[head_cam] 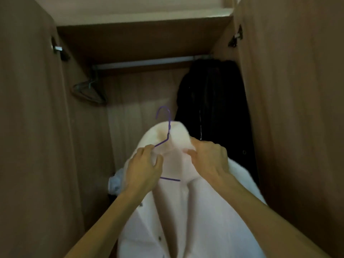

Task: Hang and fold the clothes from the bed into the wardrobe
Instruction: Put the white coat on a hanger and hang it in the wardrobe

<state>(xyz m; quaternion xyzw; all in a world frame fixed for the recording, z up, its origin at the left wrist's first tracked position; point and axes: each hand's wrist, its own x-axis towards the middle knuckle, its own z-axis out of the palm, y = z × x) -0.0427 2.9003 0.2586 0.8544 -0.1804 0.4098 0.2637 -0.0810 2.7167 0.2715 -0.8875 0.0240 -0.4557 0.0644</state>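
At the upper left of the frame, empty dark hangers [87, 90] dangle from the wardrobe rail [149, 63]. Lower, left of centre, the left hand [143, 170] pinches the sloping arm of a purple wire hanger [168, 127] inside a pale pink shirt [173, 211], which fills the lower middle of the frame before the open wardrobe. Right of centre, the right hand [208, 157] grips the shirt's collar, fingers curled. A black garment [210, 101] hangs at upper right.
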